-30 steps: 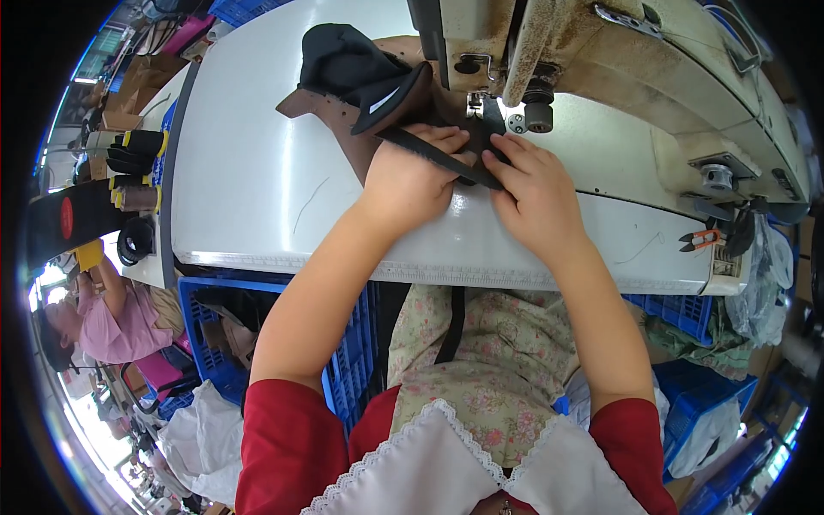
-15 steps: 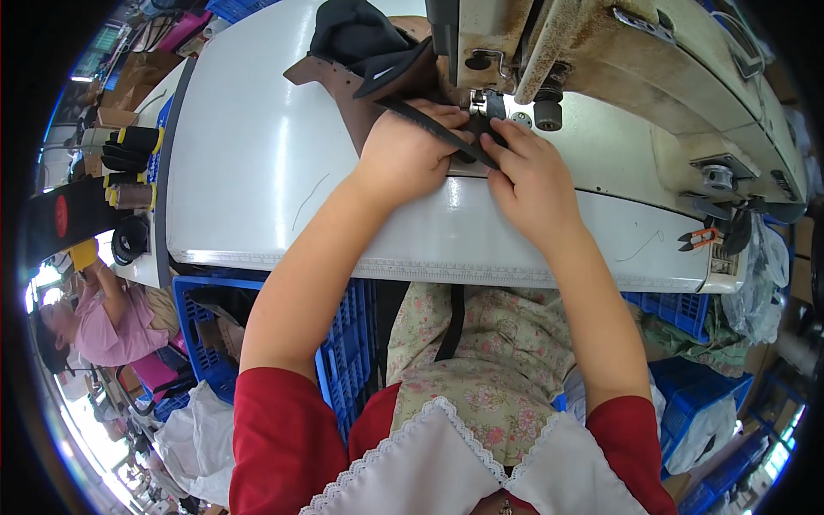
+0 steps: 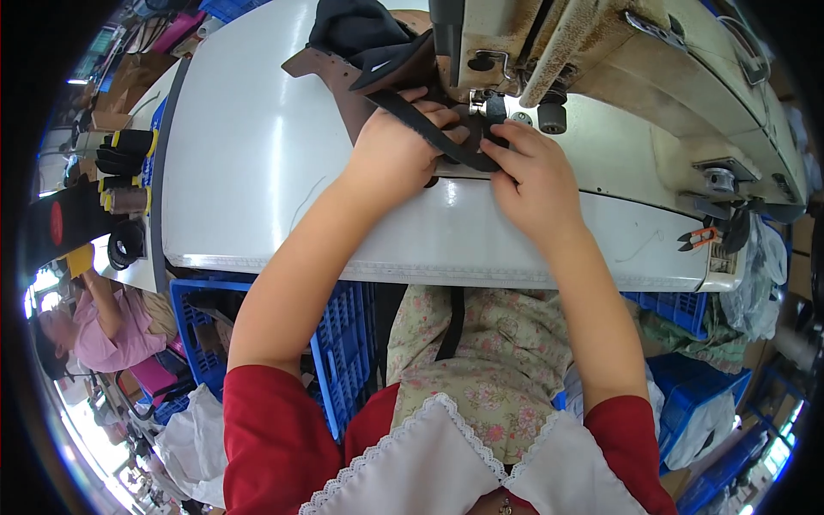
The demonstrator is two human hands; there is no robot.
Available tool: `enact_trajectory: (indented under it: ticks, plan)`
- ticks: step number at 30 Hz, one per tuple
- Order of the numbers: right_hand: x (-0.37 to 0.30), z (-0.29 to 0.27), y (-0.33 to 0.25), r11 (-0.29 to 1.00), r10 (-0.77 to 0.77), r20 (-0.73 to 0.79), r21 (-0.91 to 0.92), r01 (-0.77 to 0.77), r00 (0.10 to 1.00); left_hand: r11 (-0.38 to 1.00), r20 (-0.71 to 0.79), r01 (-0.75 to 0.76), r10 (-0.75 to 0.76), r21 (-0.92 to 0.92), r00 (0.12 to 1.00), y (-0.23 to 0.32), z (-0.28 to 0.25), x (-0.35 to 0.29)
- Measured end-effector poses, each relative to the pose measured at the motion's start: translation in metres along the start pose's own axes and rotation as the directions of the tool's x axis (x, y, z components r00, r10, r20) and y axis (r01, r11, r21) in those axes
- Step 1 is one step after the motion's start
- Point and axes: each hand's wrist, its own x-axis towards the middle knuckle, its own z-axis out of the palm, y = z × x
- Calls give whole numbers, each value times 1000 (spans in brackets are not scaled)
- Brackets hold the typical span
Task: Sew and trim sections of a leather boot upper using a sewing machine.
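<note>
A brown leather-like piece (image 3: 342, 93) with small holes and a black fabric lining (image 3: 359, 33), which looks like a shoe upper, lies bunched left of the sewing machine's needle area (image 3: 487, 103). My left hand (image 3: 396, 144) is closed on its near part, with fingers curled just left of the presser foot. A black strip (image 3: 422, 127) runs over the back of that hand toward my right hand (image 3: 536, 172). The thumb and fingers of my right hand are closed on the strip's end beside the presser foot. Part of the work under my fingers is hidden.
The sewing machine head (image 3: 592, 60) overhangs the white table (image 3: 249, 154), which has a ruler along its front edge. Orange-handled snippers (image 3: 699, 237) lie at right. Thread spools (image 3: 129, 199) stand at left. Blue crates (image 3: 348, 343) sit below; a person in pink (image 3: 120, 330) works farther left.
My left hand has shifted slightly left with the shoe upper, opening a wider gap between the hands. The black strip now bows lower toward my right hand, which has moved little.
</note>
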Motion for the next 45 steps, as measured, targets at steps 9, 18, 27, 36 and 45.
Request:
enact_trajectory:
  ticks: [9,18,27,36,45]
  plan:
    - [-4,-1,-12,1000,16,18,-22,-15,1000,1000,-27,-19,19,9,999,-6,5,-3]
    - [-5,2,-16,997,25,-10,-70,-26,1000,997,-47,-59,61,51,997,-12,8,3]
    - [3,9,-19,998,55,-71,0,-56,996,996,-85,-86,88,27,993,-26,11,10]
    - [5,10,-21,997,65,-77,52,-62,995,997,-13,-30,31,65,999,-6,-16,-14]
    - [-9,10,-29,997,77,-69,-3,-78,995,993,71,-30,38,-115,997,12,-63,-35]
